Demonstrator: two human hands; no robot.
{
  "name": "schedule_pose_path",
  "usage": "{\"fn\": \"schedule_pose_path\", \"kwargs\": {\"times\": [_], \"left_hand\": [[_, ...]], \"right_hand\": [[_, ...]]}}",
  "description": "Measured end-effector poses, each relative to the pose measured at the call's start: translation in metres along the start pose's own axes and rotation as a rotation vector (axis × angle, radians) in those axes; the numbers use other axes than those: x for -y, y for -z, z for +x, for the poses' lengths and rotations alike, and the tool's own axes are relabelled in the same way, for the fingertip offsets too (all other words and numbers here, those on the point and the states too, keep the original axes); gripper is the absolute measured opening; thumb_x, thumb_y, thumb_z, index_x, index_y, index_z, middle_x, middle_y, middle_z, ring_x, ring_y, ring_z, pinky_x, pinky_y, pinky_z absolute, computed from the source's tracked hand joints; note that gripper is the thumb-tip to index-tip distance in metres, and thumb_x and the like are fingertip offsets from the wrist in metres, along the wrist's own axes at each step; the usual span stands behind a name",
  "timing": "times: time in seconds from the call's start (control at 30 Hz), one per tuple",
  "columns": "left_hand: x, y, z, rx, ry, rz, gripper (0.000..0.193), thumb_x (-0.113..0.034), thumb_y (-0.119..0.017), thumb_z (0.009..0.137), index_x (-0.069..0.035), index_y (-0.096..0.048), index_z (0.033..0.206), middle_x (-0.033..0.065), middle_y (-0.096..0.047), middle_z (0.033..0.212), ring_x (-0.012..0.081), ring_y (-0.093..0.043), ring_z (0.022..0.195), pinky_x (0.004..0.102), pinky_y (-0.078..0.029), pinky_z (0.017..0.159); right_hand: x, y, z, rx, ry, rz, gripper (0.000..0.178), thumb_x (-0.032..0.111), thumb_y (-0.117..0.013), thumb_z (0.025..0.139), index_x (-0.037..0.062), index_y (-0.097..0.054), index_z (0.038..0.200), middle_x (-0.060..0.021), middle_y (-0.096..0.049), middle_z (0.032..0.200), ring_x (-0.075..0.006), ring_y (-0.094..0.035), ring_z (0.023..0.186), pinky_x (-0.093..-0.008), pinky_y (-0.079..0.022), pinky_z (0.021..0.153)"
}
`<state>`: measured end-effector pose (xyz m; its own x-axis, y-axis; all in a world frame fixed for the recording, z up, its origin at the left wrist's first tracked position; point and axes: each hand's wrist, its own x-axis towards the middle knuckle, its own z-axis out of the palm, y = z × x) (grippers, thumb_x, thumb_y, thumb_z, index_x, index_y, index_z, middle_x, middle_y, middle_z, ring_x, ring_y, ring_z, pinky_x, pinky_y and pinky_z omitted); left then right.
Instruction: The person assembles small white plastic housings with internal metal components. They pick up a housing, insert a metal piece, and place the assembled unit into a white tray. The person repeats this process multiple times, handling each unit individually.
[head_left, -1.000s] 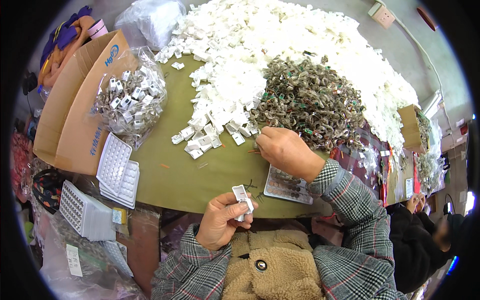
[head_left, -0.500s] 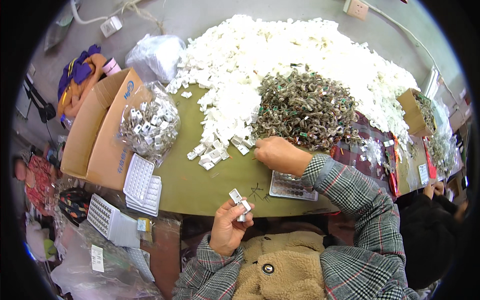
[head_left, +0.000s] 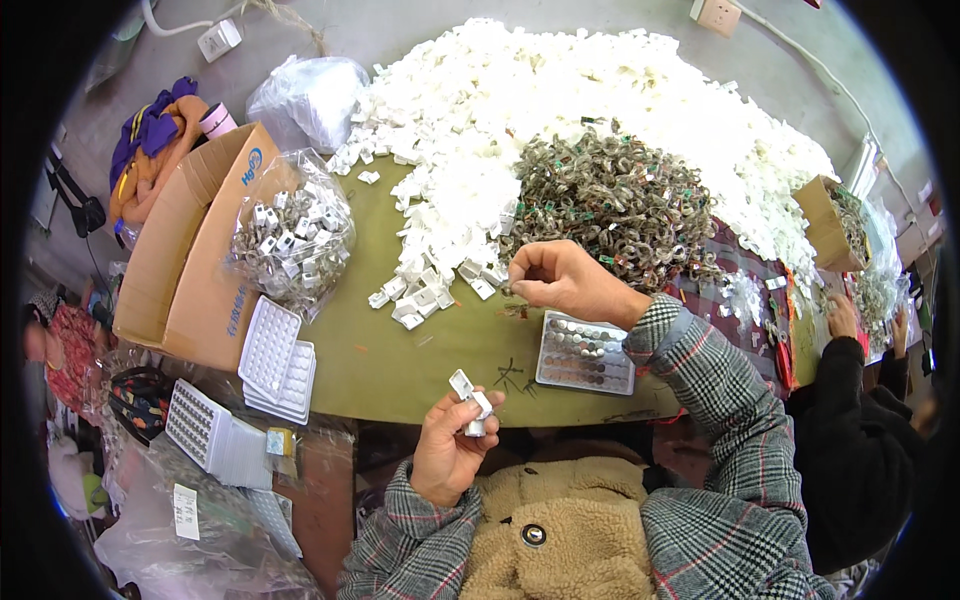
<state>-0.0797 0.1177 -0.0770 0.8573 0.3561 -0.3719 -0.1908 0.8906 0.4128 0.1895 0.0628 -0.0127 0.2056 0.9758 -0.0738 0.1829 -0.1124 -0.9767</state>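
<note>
Head view, looking down on a green worktable (head_left: 400, 370). Left hand (head_left: 450, 450) is raised near the table's near edge, forearm in a plaid sleeve entering from below, palm turned inward; thumb and fingers grasp a small white plastic casing (head_left: 470, 398), held tilted, one end poking up above the fingertips. Casing is box-shaped w/ an open hollow at the top end; finer detail too small to tell.

Right hand (head_left: 565, 280) reaches farther out over the table, wrist bent, fingers curled down and pinched together at the tips; whether anything sits in the pinch cannot be told. It hovers at the near edge of a heap of small grey-green metal parts (head_left: 610, 200), just right of loose white casings scattered on the table.

Just near-right of the right hand lies a clear tray of round button cells (head_left: 585, 352). A big pile of white casings (head_left: 600, 90) covers the far side of the table. At left: clear bag of assembled pieces (head_left: 290, 235) resting in a cardboard box (head_left: 180, 270), and stacked white blister trays (head_left: 275, 360) at the table's left-near edge. At far right, another person's hand (head_left: 842, 318) in a dark sleeve.
</note>
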Motion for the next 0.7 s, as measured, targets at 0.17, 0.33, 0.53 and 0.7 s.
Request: {"fn": "schedule_pose_path", "kwargs": {"times": [0.17,0.33,0.53,0.7], "left_hand": [[-0.003,-0.007,0.009,0.122,0.135,-0.218,0.019,-0.009,-0.058,0.096,-0.002,-0.059,0.114,0.0202,-0.062,0.123,0.0165,-0.063,0.080,0.0289,-0.058,0.068],[0.004,-0.013,0.024,0.167,0.204,-0.372,0.021,-0.016,-0.059,0.098,-0.004,-0.058,0.115,0.0086,-0.063,0.099,0.0143,-0.059,0.079,0.0255,-0.052,0.063],[-0.012,-0.033,0.036,0.251,0.037,-0.174,0.017,-0.014,-0.060,0.096,-0.003,-0.057,0.109,0.0052,-0.061,0.089,0.0143,-0.059,0.075,0.0251,-0.050,0.058],[-0.009,-0.047,0.042,0.173,0.095,-0.094,0.016,-0.013,-0.058,0.097,-0.003,-0.056,0.109,0.0054,-0.059,0.090,0.0135,-0.058,0.073,0.0233,-0.050,0.057]], "right_hand": [[0.001,-0.031,-0.022,-0.036,0.448,-0.353,0.012,0.004,-0.067,0.084,0.0031,-0.059,0.093,-0.0088,-0.060,0.087,-0.0202,-0.060,0.080,-0.0341,-0.050,0.075],[0.005,-0.054,-0.056,-0.004,0.691,-0.637,0.025,0.003,-0.073,0.075,0.0061,-0.057,0.094,-0.0112,-0.057,0.105,-0.0285,-0.057,0.094,-0.0402,-0.044,0.085],[0.008,-0.063,-0.065,-0.298,0.764,-0.735,0.027,0.003,-0.076,0.069,0.0046,-0.060,0.091,-0.0162,-0.056,0.118,-0.0328,-0.057,0.106,-0.0431,-0.045,0.090],[0.007,-0.062,-0.077,-0.323,0.643,-0.778,0.028,0.003,-0.074,0.072,0.0043,-0.059,0.096,-0.0185,-0.051,0.131,-0.0382,-0.050,0.121,-0.0473,-0.042,0.100]]}}
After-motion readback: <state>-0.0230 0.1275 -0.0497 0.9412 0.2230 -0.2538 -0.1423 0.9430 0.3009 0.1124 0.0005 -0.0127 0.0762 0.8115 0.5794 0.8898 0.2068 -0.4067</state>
